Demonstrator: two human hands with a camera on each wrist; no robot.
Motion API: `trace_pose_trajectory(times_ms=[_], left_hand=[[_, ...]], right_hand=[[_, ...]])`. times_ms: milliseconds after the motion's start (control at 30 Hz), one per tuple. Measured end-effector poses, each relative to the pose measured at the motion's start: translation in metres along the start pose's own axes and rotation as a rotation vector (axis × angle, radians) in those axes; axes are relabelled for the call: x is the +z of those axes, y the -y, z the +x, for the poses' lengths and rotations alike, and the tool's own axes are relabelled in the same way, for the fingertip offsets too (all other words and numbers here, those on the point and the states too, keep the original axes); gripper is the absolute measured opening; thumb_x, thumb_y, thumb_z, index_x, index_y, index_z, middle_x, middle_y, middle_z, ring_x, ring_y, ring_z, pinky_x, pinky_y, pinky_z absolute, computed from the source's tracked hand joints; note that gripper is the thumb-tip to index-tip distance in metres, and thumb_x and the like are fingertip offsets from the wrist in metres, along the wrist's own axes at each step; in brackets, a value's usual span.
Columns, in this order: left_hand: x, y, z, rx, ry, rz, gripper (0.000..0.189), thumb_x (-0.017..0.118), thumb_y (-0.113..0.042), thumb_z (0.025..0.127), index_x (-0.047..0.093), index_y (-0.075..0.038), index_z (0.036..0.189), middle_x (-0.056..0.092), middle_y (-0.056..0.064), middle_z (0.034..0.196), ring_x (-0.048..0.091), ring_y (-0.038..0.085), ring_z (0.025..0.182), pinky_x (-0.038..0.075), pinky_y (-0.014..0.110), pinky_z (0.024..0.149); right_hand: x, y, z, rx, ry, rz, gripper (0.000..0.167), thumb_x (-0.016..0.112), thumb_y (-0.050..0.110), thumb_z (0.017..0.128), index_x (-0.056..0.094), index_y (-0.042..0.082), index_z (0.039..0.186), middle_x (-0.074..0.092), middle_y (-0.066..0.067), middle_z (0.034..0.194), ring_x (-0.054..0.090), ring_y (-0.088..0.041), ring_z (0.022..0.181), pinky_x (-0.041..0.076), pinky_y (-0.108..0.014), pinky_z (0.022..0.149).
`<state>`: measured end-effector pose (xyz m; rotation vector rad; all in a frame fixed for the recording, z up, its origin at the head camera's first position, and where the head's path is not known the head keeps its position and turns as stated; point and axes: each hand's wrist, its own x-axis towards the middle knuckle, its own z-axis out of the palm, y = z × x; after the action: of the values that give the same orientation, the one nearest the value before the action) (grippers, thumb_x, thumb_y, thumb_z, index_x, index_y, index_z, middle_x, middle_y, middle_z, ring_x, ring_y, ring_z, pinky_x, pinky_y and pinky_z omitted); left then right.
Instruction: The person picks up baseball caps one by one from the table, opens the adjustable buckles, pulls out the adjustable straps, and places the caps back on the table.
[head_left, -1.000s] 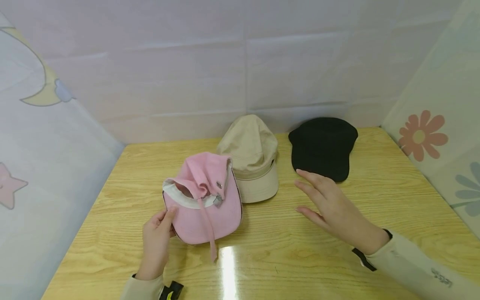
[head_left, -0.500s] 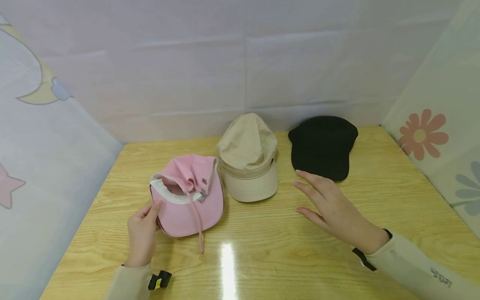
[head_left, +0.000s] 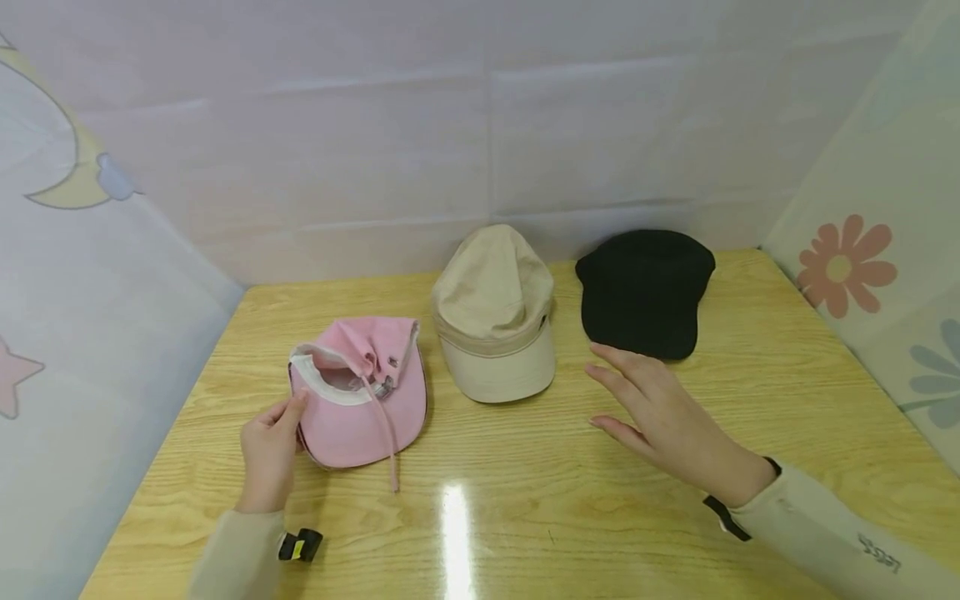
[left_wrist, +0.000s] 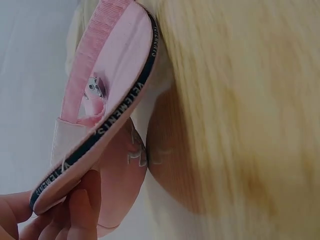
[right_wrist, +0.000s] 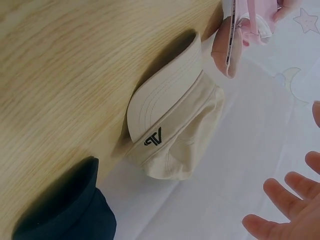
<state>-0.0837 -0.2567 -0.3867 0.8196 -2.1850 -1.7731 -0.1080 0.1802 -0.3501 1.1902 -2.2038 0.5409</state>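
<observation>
In the head view my left hand (head_left: 268, 458) pinches the brim edge of a pink cap (head_left: 367, 429), thumb on top. The cap is upside down, its hollow and back strap with a metal buckle facing up; the strap's tail hangs over the brim. In the left wrist view, dark lettered trim (left_wrist: 115, 115) runs along the brim's edge, and the crown is low over the table. My right hand (head_left: 660, 417) is held in the air with fingers spread, holding nothing, just in front of a black cap (head_left: 641, 300). Between the pink and black caps sits a beige cap (head_left: 495, 317), brim toward me.
The wooden table (head_left: 540, 517) has a bright reflection near its front. A pale cloth backdrop (head_left: 360, 142) stands behind it. Side cloths carry a moon (head_left: 75, 187) on the left and a red flower (head_left: 847, 267) on the right.
My left hand has moved left with the pink cap, and lower, away from the beige cap, which it earlier partly covered. The right hand stays nearly still.
</observation>
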Motion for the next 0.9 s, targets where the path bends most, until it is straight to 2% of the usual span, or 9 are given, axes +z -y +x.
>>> trace_pose_trajectory(times_ms=[233,500,667,833,900], left_hand=[[-0.010,-0.004,0.013,0.029,-0.038,0.062,0.052,0.061,-0.034,0.096,0.060,0.010,0.125,0.059,-0.021,0.073,0.053,-0.001,0.062,0.045,0.015,0.053],[-0.018,-0.010,0.024,0.014,-0.073,0.046,0.045,0.064,-0.034,0.094,0.065,0.005,0.117,0.057,-0.013,0.067,0.048,0.003,0.059,0.042,0.017,0.051],[-0.022,-0.011,0.029,-0.002,-0.056,0.062,0.057,0.062,-0.038,0.094,0.059,0.010,0.125,0.058,-0.015,0.074,0.052,0.000,0.068,0.045,0.014,0.057],[-0.020,-0.012,0.034,-0.011,-0.040,0.099,0.059,0.061,-0.041,0.094,0.059,0.007,0.127,0.059,-0.014,0.087,0.054,0.000,0.082,0.047,0.012,0.065],[-0.019,-0.013,0.036,-0.012,-0.034,0.077,0.059,0.063,-0.040,0.093,0.058,0.007,0.128,0.059,-0.016,0.089,0.054,-0.001,0.086,0.047,0.010,0.068]], right_hand=[[0.003,-0.001,-0.002,0.002,0.014,0.004,0.056,0.037,0.044,0.104,0.056,-0.005,0.123,0.051,-0.026,0.133,0.053,-0.038,0.111,0.042,-0.052,0.087],[0.008,-0.002,-0.004,0.008,0.036,0.009,0.057,0.036,0.045,0.104,0.057,-0.005,0.122,0.051,-0.025,0.133,0.054,-0.038,0.110,0.044,-0.054,0.085],[0.012,-0.002,-0.006,0.009,0.060,0.013,0.057,0.034,0.045,0.104,0.058,-0.005,0.121,0.052,-0.026,0.130,0.055,-0.038,0.108,0.046,-0.054,0.083],[0.017,-0.002,-0.008,0.022,0.105,0.026,0.058,0.033,0.046,0.104,0.057,-0.004,0.122,0.052,-0.024,0.129,0.055,-0.038,0.108,0.046,-0.055,0.085],[0.019,-0.003,-0.009,0.024,0.116,0.029,0.058,0.033,0.046,0.104,0.057,-0.003,0.122,0.053,-0.025,0.129,0.055,-0.039,0.109,0.047,-0.056,0.085]])
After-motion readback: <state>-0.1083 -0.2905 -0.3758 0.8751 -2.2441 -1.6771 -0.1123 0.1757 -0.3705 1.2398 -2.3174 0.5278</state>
